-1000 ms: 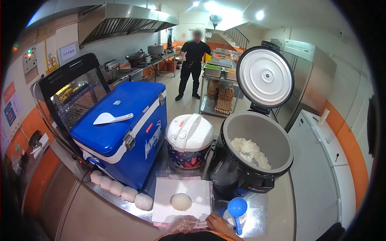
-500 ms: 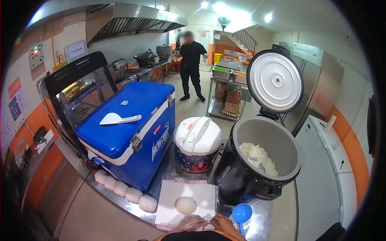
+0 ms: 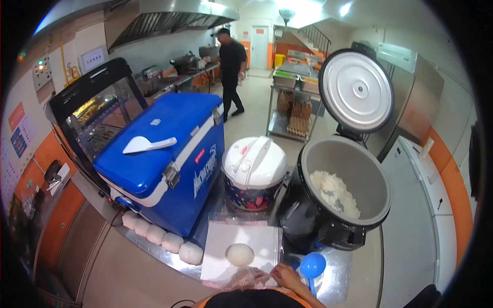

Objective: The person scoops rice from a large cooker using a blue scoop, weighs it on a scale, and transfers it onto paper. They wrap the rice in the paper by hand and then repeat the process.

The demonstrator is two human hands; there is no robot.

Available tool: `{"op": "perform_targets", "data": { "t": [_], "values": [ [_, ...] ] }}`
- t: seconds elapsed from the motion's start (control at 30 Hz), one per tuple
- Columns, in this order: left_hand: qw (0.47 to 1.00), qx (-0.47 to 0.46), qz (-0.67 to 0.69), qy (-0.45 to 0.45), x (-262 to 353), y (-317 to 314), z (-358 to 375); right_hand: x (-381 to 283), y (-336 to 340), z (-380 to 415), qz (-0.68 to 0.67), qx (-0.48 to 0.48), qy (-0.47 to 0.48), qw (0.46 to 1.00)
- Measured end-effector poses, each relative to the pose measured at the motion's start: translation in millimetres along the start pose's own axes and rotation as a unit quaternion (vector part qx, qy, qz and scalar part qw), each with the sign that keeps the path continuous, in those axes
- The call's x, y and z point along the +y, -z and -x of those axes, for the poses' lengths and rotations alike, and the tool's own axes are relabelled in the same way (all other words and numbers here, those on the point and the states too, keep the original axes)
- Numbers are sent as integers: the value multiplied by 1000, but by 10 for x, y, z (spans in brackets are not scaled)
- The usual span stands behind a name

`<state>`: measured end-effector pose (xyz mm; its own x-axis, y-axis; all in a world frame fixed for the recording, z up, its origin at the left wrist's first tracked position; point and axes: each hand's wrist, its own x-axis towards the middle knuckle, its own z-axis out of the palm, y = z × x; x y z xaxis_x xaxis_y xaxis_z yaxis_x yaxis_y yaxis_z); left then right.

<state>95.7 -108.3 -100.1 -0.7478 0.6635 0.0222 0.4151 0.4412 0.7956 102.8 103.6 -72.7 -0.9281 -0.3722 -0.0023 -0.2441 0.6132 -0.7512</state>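
A round, flattened mound of white rice (image 3: 240, 254) rests on a stack of white paper sheets (image 3: 215, 254) in front of me. My left hand (image 3: 246, 278), covered in thin clear plastic, is at the near edge of the stack, just below the rice; its fingers are blurred under the plastic. Close to its right, my right hand (image 3: 285, 276) is bare, with fingers bent and pinched together at the sheets' near right corner. What that pinch holds I cannot tell. Beside my right hand lies a blue ladle (image 3: 313, 265), its handle pointing toward me.
An open rice cooker (image 3: 300, 205) with rice (image 3: 334, 192) stands right, near a lidded white pot (image 3: 254, 160). A blue cooler (image 3: 149, 138) carries a white rice paddle (image 3: 149, 145). Several wrapped portions (image 3: 172, 242) line the table's left edge. A person (image 3: 231, 66) stands farther back.
My view has shifted slightly. Both hands stay close together at the paper's near edge. The person at the back has turned and moved left, toward the stove counter.
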Motion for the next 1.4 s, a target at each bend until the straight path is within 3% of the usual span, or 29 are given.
{"op": "perform_targets", "data": {
  "t": [0.13,0.27,0.33,0.37,0.47,0.53,0.6,0.77,1.13,1.33,1.4],
  "values": [
    [999,22,-40,-15,-17,-24,55,10,-20,14,70,50,44,995],
    [994,56,-76,-46,74,38,33,-194,116,21,-48,29,-50,997],
    [994,64,32,88,155,45,23,-216,111,51,-76,12,-76,994],
    [996,67,10,59,139,44,33,-209,99,53,-79,17,-81,993],
    [992,70,37,96,120,21,21,-188,76,58,-85,28,-76,993],
    [991,80,31,100,96,0,12,-192,88,63,-88,35,-67,993],
    [990,88,26,103,142,32,-4,-244,133,58,-103,14,-120,987],
    [988,113,54,91,185,73,-28,-137,96,68,-108,24,-103,989],
    [993,92,3,78,216,123,-21,-134,49,50,-102,1,-120,987],
    [989,88,28,115,220,120,-19,33,-87,78,-172,13,-146,974],
    [990,82,25,116,215,112,-13,100,-135,82,-299,12,-170,939]
  ]
}}
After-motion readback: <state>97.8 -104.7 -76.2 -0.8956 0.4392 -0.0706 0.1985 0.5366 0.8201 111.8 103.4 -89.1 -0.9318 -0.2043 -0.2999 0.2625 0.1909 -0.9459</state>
